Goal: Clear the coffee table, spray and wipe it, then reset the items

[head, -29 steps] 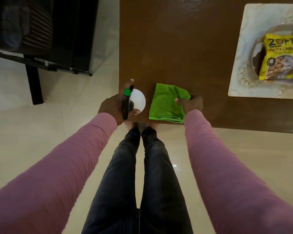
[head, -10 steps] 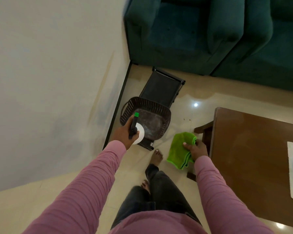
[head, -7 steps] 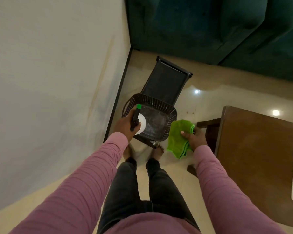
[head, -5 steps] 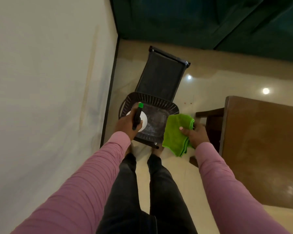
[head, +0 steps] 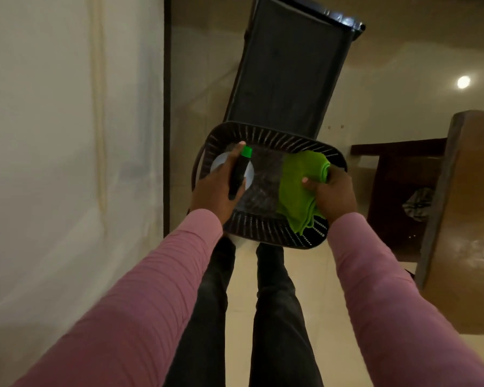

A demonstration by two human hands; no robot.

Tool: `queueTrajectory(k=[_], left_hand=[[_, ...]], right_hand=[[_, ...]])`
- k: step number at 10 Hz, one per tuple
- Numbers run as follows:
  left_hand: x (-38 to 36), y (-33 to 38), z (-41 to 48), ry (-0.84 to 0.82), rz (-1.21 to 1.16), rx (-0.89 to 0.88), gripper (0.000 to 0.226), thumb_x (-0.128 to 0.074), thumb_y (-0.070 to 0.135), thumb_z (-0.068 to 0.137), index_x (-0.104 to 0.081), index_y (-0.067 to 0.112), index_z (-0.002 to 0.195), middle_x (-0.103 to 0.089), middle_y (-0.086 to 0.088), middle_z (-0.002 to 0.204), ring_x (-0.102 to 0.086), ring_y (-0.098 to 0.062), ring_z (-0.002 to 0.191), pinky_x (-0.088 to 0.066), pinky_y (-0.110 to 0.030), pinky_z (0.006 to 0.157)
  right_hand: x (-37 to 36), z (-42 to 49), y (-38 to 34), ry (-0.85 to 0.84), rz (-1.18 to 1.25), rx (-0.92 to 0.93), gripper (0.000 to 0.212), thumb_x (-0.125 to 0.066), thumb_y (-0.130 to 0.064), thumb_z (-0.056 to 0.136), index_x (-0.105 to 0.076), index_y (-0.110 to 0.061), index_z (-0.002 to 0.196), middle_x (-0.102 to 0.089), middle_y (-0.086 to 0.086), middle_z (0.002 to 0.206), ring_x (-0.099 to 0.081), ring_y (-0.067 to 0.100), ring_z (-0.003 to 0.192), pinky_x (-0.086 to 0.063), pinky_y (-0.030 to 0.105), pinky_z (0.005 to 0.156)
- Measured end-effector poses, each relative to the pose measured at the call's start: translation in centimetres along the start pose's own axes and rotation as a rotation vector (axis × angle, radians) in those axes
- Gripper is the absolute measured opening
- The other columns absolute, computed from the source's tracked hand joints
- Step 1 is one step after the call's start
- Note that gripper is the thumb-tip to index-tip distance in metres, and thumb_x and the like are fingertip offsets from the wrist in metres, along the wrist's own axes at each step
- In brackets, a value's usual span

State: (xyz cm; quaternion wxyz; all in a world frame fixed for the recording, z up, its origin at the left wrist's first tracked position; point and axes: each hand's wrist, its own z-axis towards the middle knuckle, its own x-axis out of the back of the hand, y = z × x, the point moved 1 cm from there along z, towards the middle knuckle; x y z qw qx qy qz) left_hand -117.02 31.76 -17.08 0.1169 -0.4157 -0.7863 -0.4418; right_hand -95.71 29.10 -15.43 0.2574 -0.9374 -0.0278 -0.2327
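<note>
Left hand: my left hand point(head: 213, 188) is wrapped around the spray bottle point(head: 237, 178), forefinger stretched along its black head towards the green nozzle tip
Spray bottle: upright, white body seen from above, over the left half of the basket; I cannot tell if its base touches the bottom
Right hand: my right hand point(head: 333, 194) pinches the folded green cloth point(head: 298, 188), thumb on top, fingers curled beneath
Green cloth: hangs over the right half of the basket, its lower edge draped across the near rim
Basket: dark slatted plastic basket point(head: 263, 233) just beyond my 2 legs, near the wall on the left
Coffee table: brown wooden coffee table point(head: 470, 219) at the right, apart from the basket
Behind the basket: a tall black stand point(head: 288, 74) on the pale tiled floor
</note>
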Motion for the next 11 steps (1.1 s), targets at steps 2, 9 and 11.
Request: queueTrajectory(k=[2, 9, 11], left_hand=[[-1.4, -0.4, 0.4, -0.013, -0.042, 0.024, 0.073, -0.055, 0.025, 0.098, -0.008, 0.046, 0.15, -0.059, -0.008, 0.13, -0.059, -0.024, 0.114, -0.039, -0.028, 0.1], [0.5, 0.5, -4.2, 0.153, 0.021, 0.116, 0.074, -0.052, 0.011, 0.096, -0.011, 0.032, 0.154, -0.055, -0.012, 0.134, -0.057, -0.033, 0.115, -0.04, -0.032, 0.09], [0.7, 3.5, -9.9, 0.238, 0.186, 0.209, 0.09, -0.062, 0.013, 0.089, 0.0, 0.014, 0.154, -0.013, -0.013, 0.161, -0.016, -0.033, 0.148, -0.018, -0.048, 0.12]], right_hand=[[-4.3, 1.4, -0.7, -0.068, 0.02, 0.007, 0.04, -0.063, -0.007, 0.087, -0.056, -0.007, 0.126, -0.063, 0.009, 0.118, -0.06, 0.024, 0.103, -0.048, 0.033, 0.087], [-2.3, -2.6, 1.4, 0.064, -0.515, 0.292, 0.066, -0.056, -0.015, 0.09, -0.024, -0.015, 0.148, -0.026, 0.005, 0.155, -0.035, 0.027, 0.137, -0.029, 0.04, 0.112], [1.2, -9.8, 1.4, 0.065, -0.633, 0.5, 0.068, -0.052, -0.028, 0.095, -0.017, -0.011, 0.15, -0.02, 0.008, 0.157, -0.017, 0.026, 0.146, -0.016, 0.039, 0.119]])
